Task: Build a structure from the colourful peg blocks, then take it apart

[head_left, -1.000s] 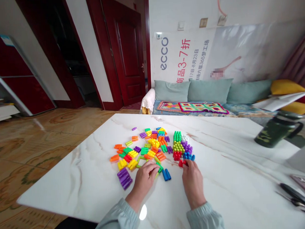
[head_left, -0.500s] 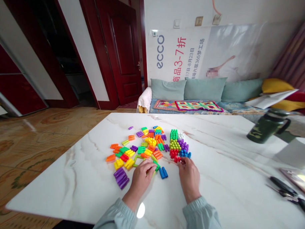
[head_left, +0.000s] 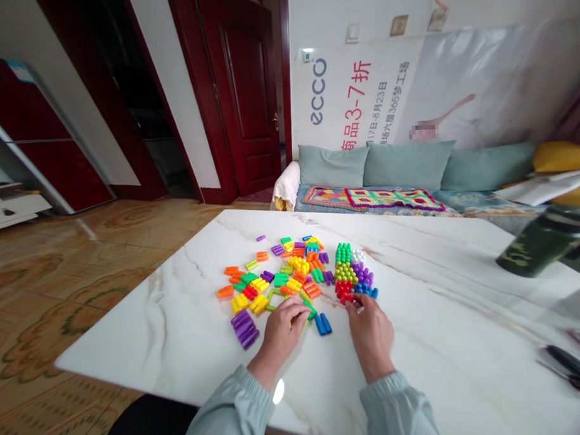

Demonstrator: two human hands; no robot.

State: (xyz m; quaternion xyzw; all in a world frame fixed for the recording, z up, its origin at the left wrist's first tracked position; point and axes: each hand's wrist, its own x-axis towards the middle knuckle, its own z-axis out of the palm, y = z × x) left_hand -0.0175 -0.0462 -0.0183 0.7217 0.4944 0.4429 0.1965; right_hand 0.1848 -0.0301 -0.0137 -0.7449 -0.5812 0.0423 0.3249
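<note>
My right hand (head_left: 372, 332) pinches a small red knobbly bead piece (head_left: 347, 298) against the near edge of a block of bead pieces. That block has green beads (head_left: 343, 252), white ones (head_left: 358, 257), yellow-green ones (head_left: 345, 273), red ones (head_left: 343, 288), purple ones (head_left: 363, 275) and blue ones (head_left: 369, 291), grouped by colour. My left hand (head_left: 284, 325) rests to the left with its fingers curled together. A green tube piece (head_left: 312, 310) lies at its fingertips; whether it is gripped is hidden. Beside that hand lies a blue double-tube piece (head_left: 323, 324).
Many coloured tube pieces lie scattered left of the block, including a purple group (head_left: 245, 329) and yellow ones (head_left: 240, 303). On the right of the white marbled table (head_left: 180, 348) stand a camouflage mug (head_left: 533, 244) and black-handled scissors (head_left: 568, 366). A sofa (head_left: 289, 182) stands beyond.
The view has turned slightly left, so everything sits further right. My right hand has brought the red bead piece up against the red beads of the block. My left hand keeps its pose.
</note>
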